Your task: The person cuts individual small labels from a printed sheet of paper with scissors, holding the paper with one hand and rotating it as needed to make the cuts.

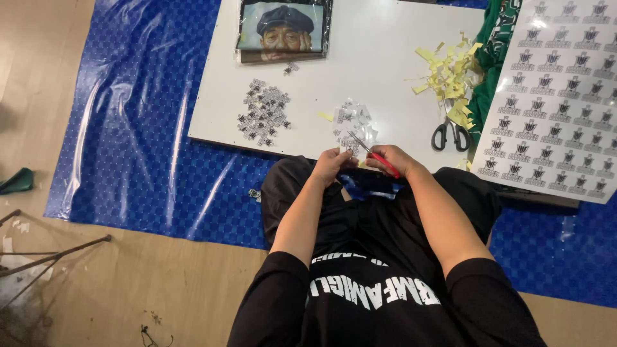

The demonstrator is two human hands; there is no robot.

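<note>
My right hand [393, 159] grips red-handled scissors [375, 156] whose blades point up and left. My left hand [333, 162] pinches a small printed cut-out piece [349, 150] right at the blade tips. Both hands hover at the near edge of a white board [379, 38] lying on a blue mat. Just beyond the hands lies a small pile of cut pieces [352, 121]. A larger pile of small black-and-white printed pieces [263, 112] sits to the left on the board.
Black-handled scissors [450, 132] lie on the board at right beside yellow paper scraps [450, 71]. A large sheet of repeated printed emblems [559, 90] lies far right over green cloth [495, 58]. A bagged portrait print [281, 29] rests at the board's far edge.
</note>
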